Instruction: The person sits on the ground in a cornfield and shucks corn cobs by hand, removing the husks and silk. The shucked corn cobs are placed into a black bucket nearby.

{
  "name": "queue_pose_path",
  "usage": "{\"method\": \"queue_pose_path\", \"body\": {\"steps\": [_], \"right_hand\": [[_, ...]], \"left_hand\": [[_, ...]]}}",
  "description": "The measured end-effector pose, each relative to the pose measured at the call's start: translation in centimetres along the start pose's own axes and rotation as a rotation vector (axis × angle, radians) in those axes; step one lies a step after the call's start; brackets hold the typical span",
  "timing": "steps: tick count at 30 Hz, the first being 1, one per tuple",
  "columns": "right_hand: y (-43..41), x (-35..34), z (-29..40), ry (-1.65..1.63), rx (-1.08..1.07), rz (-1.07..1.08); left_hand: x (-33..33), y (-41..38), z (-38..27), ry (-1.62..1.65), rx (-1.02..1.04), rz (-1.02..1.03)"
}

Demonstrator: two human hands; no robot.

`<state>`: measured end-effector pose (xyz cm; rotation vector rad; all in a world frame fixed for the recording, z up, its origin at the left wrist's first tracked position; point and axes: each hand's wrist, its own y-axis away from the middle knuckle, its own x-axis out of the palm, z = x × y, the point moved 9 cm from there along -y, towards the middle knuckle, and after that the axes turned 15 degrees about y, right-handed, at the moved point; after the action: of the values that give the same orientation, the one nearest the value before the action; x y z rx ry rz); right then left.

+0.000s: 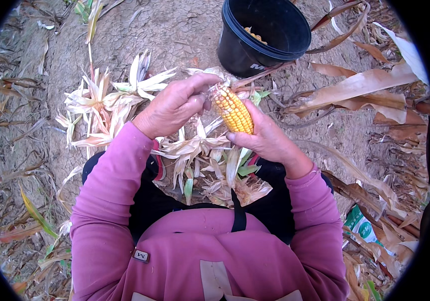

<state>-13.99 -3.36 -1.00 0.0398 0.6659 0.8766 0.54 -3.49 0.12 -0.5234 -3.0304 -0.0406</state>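
My right hand (269,137) grips a husked ear of yellow corn (233,111) near its lower end, with the thumb along its near side. The ear tilts up and to the left, and some kernels near its tip look damaged. My left hand (181,103) is at that tip, fingers bent around dry corn silk; whether they pinch anything is hidden. Below the ear, peeled dry corn husks (196,148) lie on the ground between my shoes. More opened husks (96,99) are spread to the left of my left hand.
A black plastic bucket (237,52) bearing white writing stands beyond my hands, with yellow corn (255,35) inside. Dry corn leaves and stalks (365,90) reach in from the right. A green and white plastic packet (363,224) lies among leaves at lower right. Cracked soil (177,30) stretches ahead.
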Motion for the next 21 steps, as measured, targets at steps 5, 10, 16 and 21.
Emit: {"method": "queue_pose_path", "body": {"steps": [5,10,16,21], "right_hand": [[-0.1,0.1,0.1,0.062,0.024,0.027],[-0.2,0.0,0.4,0.159,-0.037,-0.036],[-0.2,-0.2,0.6,0.21,-0.09,-0.095],[-0.1,-0.2,-0.1,0.198,-0.041,-0.091]], "left_hand": [[0.0,-0.1,0.4,0.045,-0.131,0.007],[0.1,-0.1,0.4,0.199,-0.127,-0.038],[0.1,0.0,1.0,0.167,-0.185,-0.012],[0.1,-0.2,1.3,0.012,-0.151,-0.004]]}}
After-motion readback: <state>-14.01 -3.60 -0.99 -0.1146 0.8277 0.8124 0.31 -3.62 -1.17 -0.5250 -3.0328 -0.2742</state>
